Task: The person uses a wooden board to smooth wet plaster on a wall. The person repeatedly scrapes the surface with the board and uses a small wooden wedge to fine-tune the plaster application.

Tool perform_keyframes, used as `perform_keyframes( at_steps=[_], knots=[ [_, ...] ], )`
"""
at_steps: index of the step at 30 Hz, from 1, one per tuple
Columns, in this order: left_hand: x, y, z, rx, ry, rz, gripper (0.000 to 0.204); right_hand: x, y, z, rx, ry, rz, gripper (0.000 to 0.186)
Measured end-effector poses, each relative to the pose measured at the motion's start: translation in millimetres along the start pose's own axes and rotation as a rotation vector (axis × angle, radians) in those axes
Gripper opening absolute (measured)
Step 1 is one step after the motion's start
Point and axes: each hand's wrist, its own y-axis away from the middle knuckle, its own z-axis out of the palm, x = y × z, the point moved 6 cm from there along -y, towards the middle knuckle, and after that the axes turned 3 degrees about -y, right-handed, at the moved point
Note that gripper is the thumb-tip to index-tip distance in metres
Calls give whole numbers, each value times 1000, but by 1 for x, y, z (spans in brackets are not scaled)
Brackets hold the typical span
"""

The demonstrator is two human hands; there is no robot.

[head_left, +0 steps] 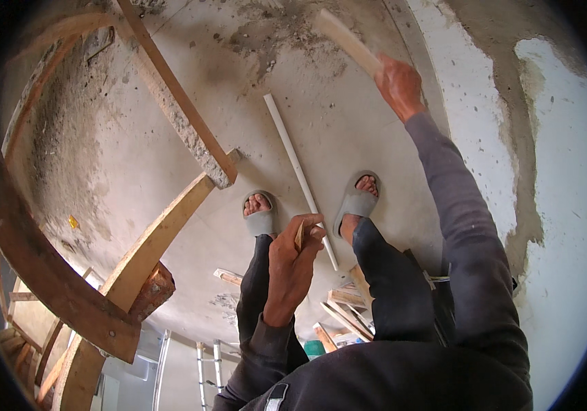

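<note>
My right hand (399,85) grips a pale flat wooden strip (345,41), blurred at its far end, held out to the upper right. My left hand (292,264) is closed lower down in the middle, with a small light wooden piece (299,235) showing between its fingers. A long white pipe or strip (286,140) lies on the floor, passing behind my left hand and between my sandalled feet.
A timber frame (170,222) with a dark curved board (57,281) fills the left. A concrete-caked beam (180,116) angles across the upper left. Wood offcuts (348,299) and a ladder (217,366) are below. A white wall (564,205) with a mortar streak runs along the right.
</note>
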Motion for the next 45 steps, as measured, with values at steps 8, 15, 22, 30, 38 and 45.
perform_keyframes(
  at_steps=[8,15,22,30,38,45],
  knots=[
    [-12,0,-2,10,-9,29,24,-23,140,44,-261,-72,-257,23],
    [-16,3,-1,8,17,9,25,-27,151,110,-581,0,-371,19],
    [-22,8,-6,16,7,59,25,-30,48,102,-331,85,-422,20],
    [-23,12,-7,21,-14,61,22,-37,-8,46,-50,-34,-375,23],
    [-24,12,-4,5,-25,62,21,-32,87,95,-446,29,-552,24],
    [-33,12,-3,-8,-41,51,21,-31,28,45,-144,115,-227,24]
  ],
)
